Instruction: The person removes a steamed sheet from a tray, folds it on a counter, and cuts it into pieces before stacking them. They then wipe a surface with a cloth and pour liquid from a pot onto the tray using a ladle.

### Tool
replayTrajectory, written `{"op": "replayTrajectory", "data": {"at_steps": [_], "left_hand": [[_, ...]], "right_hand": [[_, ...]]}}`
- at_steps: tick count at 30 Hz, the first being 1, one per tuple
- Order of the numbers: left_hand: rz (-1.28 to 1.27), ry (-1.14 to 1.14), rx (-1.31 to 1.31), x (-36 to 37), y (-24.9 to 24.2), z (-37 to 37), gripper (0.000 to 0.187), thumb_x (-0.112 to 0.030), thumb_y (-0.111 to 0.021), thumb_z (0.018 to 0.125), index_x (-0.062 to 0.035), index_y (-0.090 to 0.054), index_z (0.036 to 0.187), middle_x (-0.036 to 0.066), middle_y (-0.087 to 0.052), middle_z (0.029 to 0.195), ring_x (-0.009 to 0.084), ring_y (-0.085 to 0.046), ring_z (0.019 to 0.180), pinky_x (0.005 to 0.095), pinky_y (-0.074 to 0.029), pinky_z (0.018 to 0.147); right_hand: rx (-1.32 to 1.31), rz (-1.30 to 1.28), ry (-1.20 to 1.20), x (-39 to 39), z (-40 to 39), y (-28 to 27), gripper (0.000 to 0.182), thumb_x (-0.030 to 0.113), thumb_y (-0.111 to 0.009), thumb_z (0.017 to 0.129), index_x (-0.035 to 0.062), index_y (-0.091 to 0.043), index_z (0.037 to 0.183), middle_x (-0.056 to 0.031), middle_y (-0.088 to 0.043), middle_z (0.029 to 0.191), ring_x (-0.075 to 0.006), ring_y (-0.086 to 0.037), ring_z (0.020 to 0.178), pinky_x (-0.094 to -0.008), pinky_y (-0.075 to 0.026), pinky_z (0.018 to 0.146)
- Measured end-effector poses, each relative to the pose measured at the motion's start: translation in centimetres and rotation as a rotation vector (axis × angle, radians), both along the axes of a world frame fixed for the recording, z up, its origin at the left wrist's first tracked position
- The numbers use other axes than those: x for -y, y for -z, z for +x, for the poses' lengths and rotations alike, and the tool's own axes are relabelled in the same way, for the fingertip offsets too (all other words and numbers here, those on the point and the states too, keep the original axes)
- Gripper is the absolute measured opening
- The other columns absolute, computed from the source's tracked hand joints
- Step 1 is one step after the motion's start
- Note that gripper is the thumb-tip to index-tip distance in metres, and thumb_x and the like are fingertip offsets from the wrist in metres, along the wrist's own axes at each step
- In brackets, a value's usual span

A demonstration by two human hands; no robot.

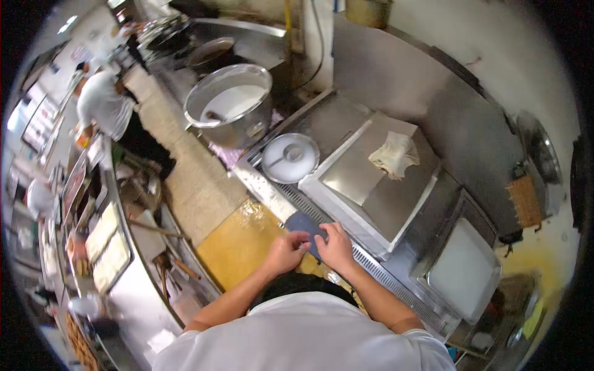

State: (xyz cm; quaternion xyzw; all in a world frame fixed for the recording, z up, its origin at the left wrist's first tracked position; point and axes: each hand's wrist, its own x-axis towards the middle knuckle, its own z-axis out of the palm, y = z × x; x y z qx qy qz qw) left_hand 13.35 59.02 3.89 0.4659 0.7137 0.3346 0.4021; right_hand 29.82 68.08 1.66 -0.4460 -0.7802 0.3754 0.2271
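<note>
My left hand (289, 252) is held in front of my body with its fingers curled and the thumb close to the index finger; what it pinches, if anything, is too small to make out. Just to its right is my right hand (336, 248), palm down, fingers bent and thumb apart from them. A flat dark blue-grey piece (302, 225) shows behind and between both hands, against the front of the steel counter. My right hand overlaps its edge in this view. Nearest the hands on the counter is a slotted grate (371, 258).
A boxy steel cover (377, 185) bears a crumpled cloth (395, 154). Beyond stand a lidded round pot (291, 158) and a large pot (260, 117) of white liquid. A white rectangular tray (465, 269) lies right. At left, a worktable (133, 309) and a person (105, 105) bending over.
</note>
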Motion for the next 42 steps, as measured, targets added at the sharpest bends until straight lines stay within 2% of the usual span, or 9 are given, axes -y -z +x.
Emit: {"op": "replayTrajectory", "data": {"at_steps": [11, 14, 17, 24, 27, 30, 34, 38, 42], "left_hand": [[0.010, -0.323, -0.136, 12.3, -0.8, 3.4, 0.033, -0.025, -0.072, 0.094, -0.0020, -0.071, 0.118, 0.015, -0.076, 0.106, 0.0250, -0.072, 0.080, 0.0379, -0.058, 0.076], [0.027, -0.409, -0.156, 15.6, -0.8, 4.1, 0.034, -0.027, -0.071, 0.093, -0.0030, -0.072, 0.117, 0.017, -0.076, 0.107, 0.0289, -0.074, 0.084, 0.0399, -0.059, 0.077], [0.011, -0.531, -0.180, 19.3, -1.7, 4.3, 0.034, -0.027, -0.072, 0.093, -0.0046, -0.072, 0.118, 0.017, -0.075, 0.108, 0.0301, -0.074, 0.085, 0.0405, -0.058, 0.077], [-0.083, -0.988, -0.124, 32.5, -1.7, 4.5, 0.035, -0.025, -0.072, 0.093, -0.0054, -0.071, 0.122, 0.017, -0.075, 0.108, 0.0280, -0.074, 0.088, 0.0397, -0.058, 0.080], [-0.112, -1.169, -0.142, 39.4, -1.9, 5.6, 0.036, -0.024, -0.072, 0.092, -0.0053, -0.071, 0.122, 0.016, -0.075, 0.107, 0.0275, -0.073, 0.089, 0.0392, -0.057, 0.082], [-0.169, -1.336, -0.039, 45.7, -1.1, 6.9, 0.036, -0.026, -0.071, 0.090, -0.0065, -0.071, 0.120, 0.014, -0.074, 0.115, 0.0324, -0.072, 0.103, 0.0424, -0.056, 0.091], [-0.265, -1.463, -0.097, 53.8, 0.8, 9.2, 0.039, -0.026, -0.073, 0.089, -0.0050, -0.068, 0.121, 0.017, -0.071, 0.118, 0.0368, -0.067, 0.110, 0.0455, -0.053, 0.094], [-0.358, -1.593, -0.317, 61.6, 4.8, 11.5, 0.051, -0.031, -0.080, 0.085, -0.0001, -0.054, 0.118, 0.023, -0.056, 0.120, 0.0419, -0.059, 0.111, 0.0476, -0.050, 0.094], [-0.456, -1.630, -0.401, 66.0, 5.7, 12.2, 0.061, -0.037, -0.085, 0.079, 0.0021, -0.055, 0.115, 0.022, -0.059, 0.111, 0.0418, -0.059, 0.108, 0.0468, -0.050, 0.091]], "right_hand": [[0.003, -0.045, -0.478, 7.8, -0.4, 0.4, 0.033, 0.023, -0.070, 0.089, 0.0017, -0.068, 0.113, -0.0218, -0.066, 0.112, -0.0409, -0.065, 0.104, -0.0469, -0.053, 0.089], [-0.039, 0.079, -0.604, 9.9, -1.9, 1.4, 0.028, 0.017, -0.073, 0.085, 0.0006, -0.070, 0.107, -0.0182, -0.067, 0.100, -0.0306, -0.069, 0.075, -0.0427, -0.055, 0.072], [0.001, 0.082, -0.783, 11.9, -4.3, 1.7, 0.027, 0.017, -0.073, 0.085, 0.0006, -0.070, 0.107, -0.0183, -0.068, 0.102, -0.0305, -0.068, 0.073, -0.0418, -0.055, 0.072], [0.033, 0.150, -1.150, 20.7, -10.8, -0.2, 0.030, 0.021, -0.072, 0.087, 0.0005, -0.071, 0.109, -0.0181, -0.070, 0.105, -0.0285, -0.070, 0.077, -0.0414, -0.056, 0.074], [0.122, 0.046, -1.288, 26.0, -12.8, -2.0, 0.031, 0.023, -0.068, 0.090, 0.0020, -0.070, 0.113, -0.0196, -0.068, 0.113, -0.0378, -0.066, 0.106, -0.0448, -0.052, 0.092], [0.187, 0.012, -1.406, 31.8, -13.9, -3.6, 0.032, 0.023, -0.068, 0.091, 0.0012, -0.070, 0.113, -0.0201, -0.068, 0.114, -0.0383, -0.065, 0.106, -0.0446, -0.052, 0.093], [0.208, 0.018, -1.569, 39.0, -15.1, -1.8, 0.033, 0.023, -0.068, 0.091, -0.0009, -0.068, 0.114, -0.0219, -0.067, 0.113, -0.0387, -0.065, 0.107, -0.0442, -0.052, 0.093], [0.240, 0.051, -1.710, 46.1, -16.6, 0.1, 0.032, 0.022, -0.068, 0.091, -0.0018, -0.068, 0.113, -0.0227, -0.066, 0.111, -0.0388, -0.064, 0.107, -0.0440, -0.052, 0.093], [0.288, 0.080, -1.870, 52.6, -17.1, 0.3, 0.031, 0.021, -0.068, 0.091, -0.0016, -0.068, 0.112, -0.0229, -0.065, 0.111, -0.0397, -0.063, 0.106, -0.0443, -0.052, 0.093]]}}
